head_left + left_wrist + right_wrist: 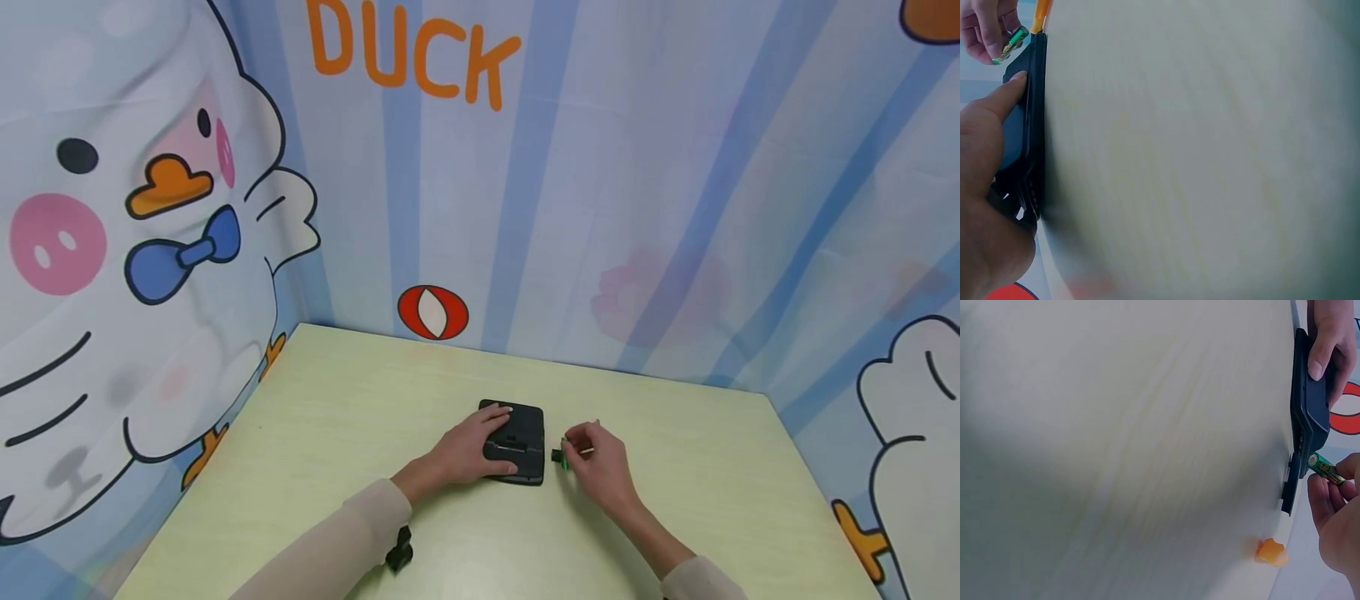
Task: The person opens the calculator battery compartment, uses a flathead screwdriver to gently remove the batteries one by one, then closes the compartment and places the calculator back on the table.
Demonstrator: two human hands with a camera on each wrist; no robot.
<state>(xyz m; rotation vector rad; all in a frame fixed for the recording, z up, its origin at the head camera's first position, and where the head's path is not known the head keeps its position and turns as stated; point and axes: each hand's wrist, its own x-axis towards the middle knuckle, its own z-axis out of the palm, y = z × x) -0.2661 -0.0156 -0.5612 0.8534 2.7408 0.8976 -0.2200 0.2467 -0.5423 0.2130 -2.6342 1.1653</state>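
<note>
A black, flat, rectangular device (pixel 525 423) lies on the table with a recess in its upper face. My left hand (pixel 468 446) holds it from the left, thumb near the closer edge and fingers near the far edge. The left thumb (pixel 1010 94) stretches along the device in the left wrist view. Just right of the device, my right hand (pixel 600 462) pinches a green battery (pixel 1324 467) between thumb and fingers. Below the battery, a small black cover-like piece (pixel 1290 487) lies beside the device; in the head view the right fingers partly hide the battery.
The pale yellow table (pixel 337 392) extends around both hands. Behind it hangs a blue-and-white striped cloth (pixel 637 167) printed with ducks and letters. A small black item (pixel 400 552) sits at the left sleeve (pixel 352 533).
</note>
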